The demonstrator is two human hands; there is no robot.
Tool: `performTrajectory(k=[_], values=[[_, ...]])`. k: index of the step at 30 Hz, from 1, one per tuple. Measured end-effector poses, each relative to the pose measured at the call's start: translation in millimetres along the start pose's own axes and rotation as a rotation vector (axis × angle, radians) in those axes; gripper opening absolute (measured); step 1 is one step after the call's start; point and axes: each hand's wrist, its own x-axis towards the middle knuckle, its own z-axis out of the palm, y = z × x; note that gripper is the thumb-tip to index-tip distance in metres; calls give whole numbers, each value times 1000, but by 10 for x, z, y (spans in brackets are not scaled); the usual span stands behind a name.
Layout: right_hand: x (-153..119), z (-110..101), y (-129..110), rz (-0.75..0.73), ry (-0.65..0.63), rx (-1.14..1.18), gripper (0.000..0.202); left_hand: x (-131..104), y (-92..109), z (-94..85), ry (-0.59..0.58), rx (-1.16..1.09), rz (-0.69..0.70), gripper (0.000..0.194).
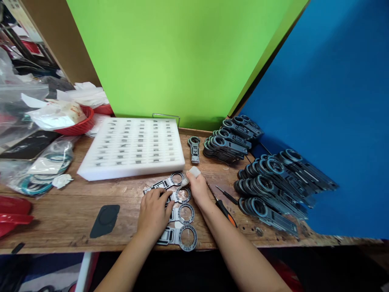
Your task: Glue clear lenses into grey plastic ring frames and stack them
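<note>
Four-like grey plates with ring ends lie in a column on the wooden bench, several in all. My left hand point(154, 213) is over the second ring-ended plate point(183, 195) from the top, its thumb and index finger on either side of the plate's body. In my right hand point(198, 188) is a small whitish squeeze bottle point(193, 172), tilted, its nozzle pointing down and left at the rings. The nozzle tip is near the top ring-ended plate point(177, 178) and the second one; contact cannot be made out. The lowest ring-ended plate point(188, 238) lies by the front edge.
A white foam block point(133, 172) with rows of small metal pieces stands behind. Stacks of ring-ended plates point(270, 182) fill the right. A screwdriver point(225, 212) and a thin black tool point(227, 194) lie beside my right forearm. Green point(182, 61) and blue panels point(334, 121) bound the bench.
</note>
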Motion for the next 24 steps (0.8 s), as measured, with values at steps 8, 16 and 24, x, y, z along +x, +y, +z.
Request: performTrajectory(k=[8,16,24], values=[[24,-84,55,15,89,-16,29,-1,-11,8,0,3,5,28],[-92,-219,-49,1,136,-106,29,3,-10,8,-8,12,4,28],[-208,-307,-116,-24,130,-191,32,0,-6,12,1,19,-2,29]])
